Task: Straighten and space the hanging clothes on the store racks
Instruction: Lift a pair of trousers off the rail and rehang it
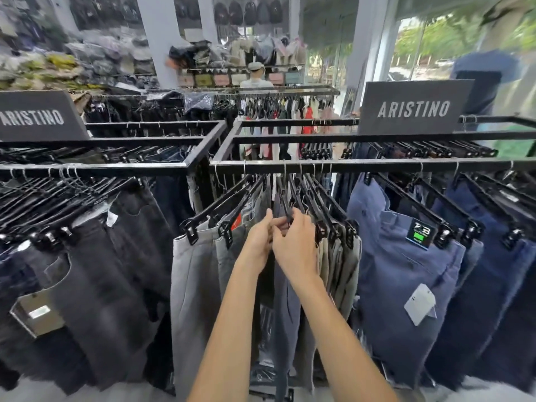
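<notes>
A single head-worn wide-angle camera looks forward and down, close to a trouser rack (pixel 377 165) crossing mid-frame.

Glass shopfront (pixel 412 53) at 2 o'clock, daylight and green trees (pixel 441 36) beyond; white pillar (pixel 155 39) at 11 o'clock; shelves (pixel 87 62) of bagged stock at 10 o'clock — blurred; backpacks (pixel 246 11) hung high at 12 o'clock; pale floor (pixel 499 391) at 5 o'clock.

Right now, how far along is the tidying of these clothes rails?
Seemingly done: the blue trousers on the right hang with gaps between them. In hand: the left hand and right hand both grip a hanger in the tightly packed middle bunch of grey trousers. Left: that bunch, and probably the dark jeans on the left, whose hangers crowd together.
</notes>
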